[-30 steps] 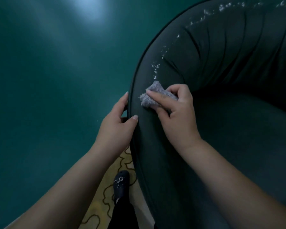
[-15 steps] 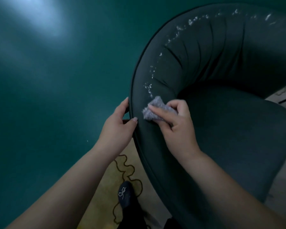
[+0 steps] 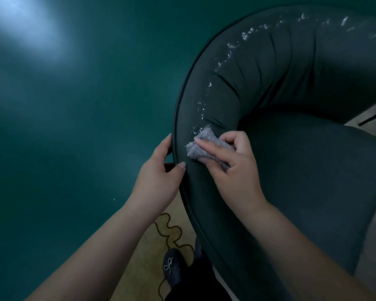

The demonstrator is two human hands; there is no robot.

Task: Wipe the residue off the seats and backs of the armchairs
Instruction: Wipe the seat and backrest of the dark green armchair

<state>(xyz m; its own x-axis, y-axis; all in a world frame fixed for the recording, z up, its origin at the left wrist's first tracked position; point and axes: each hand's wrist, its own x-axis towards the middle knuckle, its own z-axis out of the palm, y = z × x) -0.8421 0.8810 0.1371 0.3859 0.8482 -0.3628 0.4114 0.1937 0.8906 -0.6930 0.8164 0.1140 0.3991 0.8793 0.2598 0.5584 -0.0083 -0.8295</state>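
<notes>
One armchair (image 3: 280,170), dark green, with one seat (image 3: 308,181) and one curved back (image 3: 269,68). One grey cloth (image 3: 201,148). Two hands: one left hand (image 3: 159,181), one right hand (image 3: 232,168). One trail of white residue (image 3: 226,55) along the back, in many small flecks too fine to count. One dark shoe (image 3: 172,266) with one small bow on it. One yellowish rug (image 3: 152,250) with one dark wavy line. One teal wall (image 3: 74,105).
</notes>
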